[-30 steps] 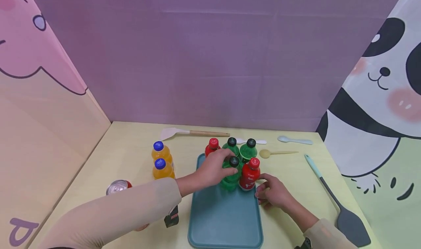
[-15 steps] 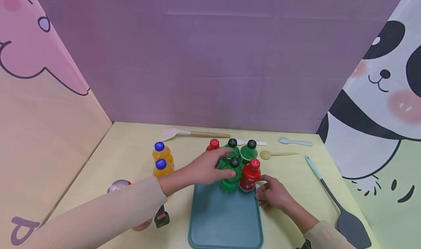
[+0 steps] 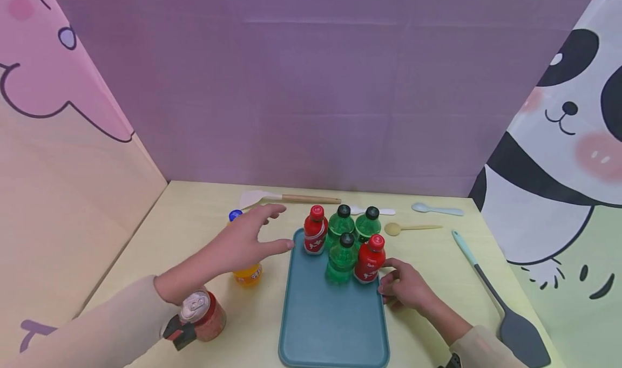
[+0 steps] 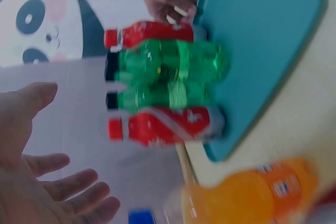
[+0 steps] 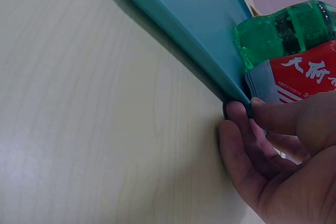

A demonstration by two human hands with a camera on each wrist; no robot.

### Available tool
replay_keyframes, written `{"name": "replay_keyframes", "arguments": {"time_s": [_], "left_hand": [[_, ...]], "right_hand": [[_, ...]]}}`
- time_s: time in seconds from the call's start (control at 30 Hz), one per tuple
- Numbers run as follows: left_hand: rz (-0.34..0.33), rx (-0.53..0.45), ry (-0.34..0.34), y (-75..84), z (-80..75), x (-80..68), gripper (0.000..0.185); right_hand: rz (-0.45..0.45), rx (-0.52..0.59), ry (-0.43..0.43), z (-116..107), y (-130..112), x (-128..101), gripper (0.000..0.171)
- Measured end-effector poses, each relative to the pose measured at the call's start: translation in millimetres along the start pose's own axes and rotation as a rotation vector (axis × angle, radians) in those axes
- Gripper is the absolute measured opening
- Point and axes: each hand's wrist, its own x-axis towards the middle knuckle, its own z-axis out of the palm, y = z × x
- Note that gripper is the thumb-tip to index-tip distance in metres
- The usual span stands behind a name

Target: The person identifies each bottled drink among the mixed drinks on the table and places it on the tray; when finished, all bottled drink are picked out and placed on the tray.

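My right hand (image 3: 405,287) pinches the right rim of a blue-green tray (image 3: 335,325), thumb on the rim and fingers below, as the right wrist view shows. Toward the tray's far end stand three green bottles (image 3: 342,263) with black caps and two red-capped bottles (image 3: 370,260) with red labels. My left hand (image 3: 243,241) is raised left of the tray, fingers spread and holding nothing. In the head view it overlaps the orange-drink bottles (image 3: 248,275), hiding much of them; one blue cap (image 3: 235,215) shows. A red can (image 3: 212,319) stands near my left wrist.
A white spatula with a wooden handle (image 3: 311,198) lies along the back of the table. To the right lie a tan spoon (image 3: 393,229), a pale blue spoon (image 3: 437,210) and a large grey turner (image 3: 522,335). A purple sheet (image 3: 311,87) hangs behind.
My left hand has let go of the front green bottle and moved left, away from the tray. The far-left red-capped bottle is now uncovered. My right hand stays at the tray rim.
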Motion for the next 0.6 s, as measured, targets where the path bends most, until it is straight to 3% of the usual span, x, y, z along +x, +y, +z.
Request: {"name": "replay_keyframes", "arguments": {"time_s": [0.23, 0.37, 0.6], "left_hand": [[-0.094, -0.008, 0.027, -34.5, -19.2, -24.1, 0.078], [-0.11, -0.008, 0.04, -49.1, -20.4, -29.9, 0.076], [-0.128, -0.03, -0.006, -63.0, -15.1, -31.0, 0.074]], "right_hand": [[0.001, -0.004, -0.004, -2, -1, -1, 0.052], [0.013, -0.005, -0.002, -3, -1, 0, 0.053], [0.014, -0.004, 0.005, 1, -1, -1, 0.052]]}}
